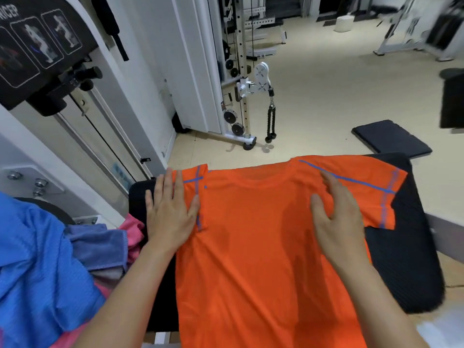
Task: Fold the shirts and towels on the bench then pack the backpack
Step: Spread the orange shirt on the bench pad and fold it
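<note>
Spread across the black bench [411, 247], the orange T-shirt [251, 247] looks light, limp and slippery, so both flat, ungripping hands, left hand [170, 212] and right hand [336, 217], should pinch the sleeve edges.

One head-worn camera looked forward and down, close over the bench [406, 247], gym floor [326, 84] beyond.

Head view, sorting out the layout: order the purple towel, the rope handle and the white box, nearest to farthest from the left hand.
1. purple towel, just left of the left hand.
2. rope handle, ahead and right.
3. white box, far back right.
</note>
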Tool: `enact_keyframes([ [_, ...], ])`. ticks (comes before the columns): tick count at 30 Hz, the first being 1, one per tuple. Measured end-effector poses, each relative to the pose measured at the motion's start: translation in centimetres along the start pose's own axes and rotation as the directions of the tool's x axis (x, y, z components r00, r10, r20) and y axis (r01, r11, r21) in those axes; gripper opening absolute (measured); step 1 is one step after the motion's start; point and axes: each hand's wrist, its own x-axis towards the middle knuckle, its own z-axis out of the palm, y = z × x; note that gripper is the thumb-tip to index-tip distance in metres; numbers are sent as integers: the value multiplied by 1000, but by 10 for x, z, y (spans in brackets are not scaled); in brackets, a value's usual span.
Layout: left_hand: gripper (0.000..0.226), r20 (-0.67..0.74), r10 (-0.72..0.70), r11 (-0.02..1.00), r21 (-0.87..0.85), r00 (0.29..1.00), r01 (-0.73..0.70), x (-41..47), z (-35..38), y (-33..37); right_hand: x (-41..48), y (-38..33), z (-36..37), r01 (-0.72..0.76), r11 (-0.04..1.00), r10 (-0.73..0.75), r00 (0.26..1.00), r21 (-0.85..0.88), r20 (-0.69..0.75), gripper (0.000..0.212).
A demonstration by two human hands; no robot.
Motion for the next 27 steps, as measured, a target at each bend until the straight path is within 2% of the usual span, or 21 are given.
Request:
enact_keyframes([
  [3, 65, -4, 248, 968, -42, 969, -248, -21, -4, 44, 6, 32, -38, -157, 983, 145, 981, -92, -127, 43],
  [6, 58, 0, 502, 864, -53, 865, -501, -48, 5, 102, 22, 62, -66, -367, 921, 346, 925, -129, -159, 48],
  [10, 56, 66, 656, 755, -67, 752, -652, -69, 21, 177, 46, 93, -77, -478, 871, 466, 877, -111, -119, 54],
  [14, 57, 98, 663, 748, -29, 743, -663, -81, 34, 237, 67, 106, -71, -519, 855, 517, 847, 20, -123, 51],
  [17, 56, 85, 666, 744, 5, 741, -669, -85, 45, 267, 80, 112, -72, -542, 835, 550, 821, 93, -154, 30],
  [19, 56, 90, 653, 754, 21, 752, -657, -83, 51, 277, 86, 114, -73, -501, 862, 506, 851, 75, -141, 16],
  [22, 50, 59, 662, 746, 51, 748, -664, -82, 55, 287, 95, 116, -78, -444, 896, 445, 891, 32, -87, 15],
  [24, 44, 26, 615, 788, 35, 788, -615, -81, 56, 303, 102, 117, -85, -436, 897, 440, 897, 74, -40, 9],
  [27, 46, 65, 437, 899, -19, 897, -437, -74, 53, 330, 112, 115, -91, -432, 878, 420, 902, 204, 100, 5],
])
